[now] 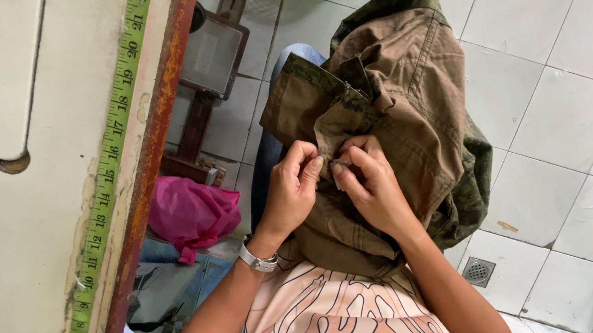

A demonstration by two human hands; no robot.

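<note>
Left hand [291, 189] grip: fingertips pinched on a fold of the olive garment [407, 103]. Right hand [372, 184] grip: fingertips pinched on the same fold, just beside. Garment lies across the lap, beneath both hands. Pink bag [191, 213] sits left of the left hand.

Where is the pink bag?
In the head view, the pink bag lies low on the left, under the table edge, just left of the left hand.

Both hands, left [291, 189] and right [372, 184], fingertips pinched on olive-brown garment [407, 96] in lap; sewing table [18, 240] alongside
</note>
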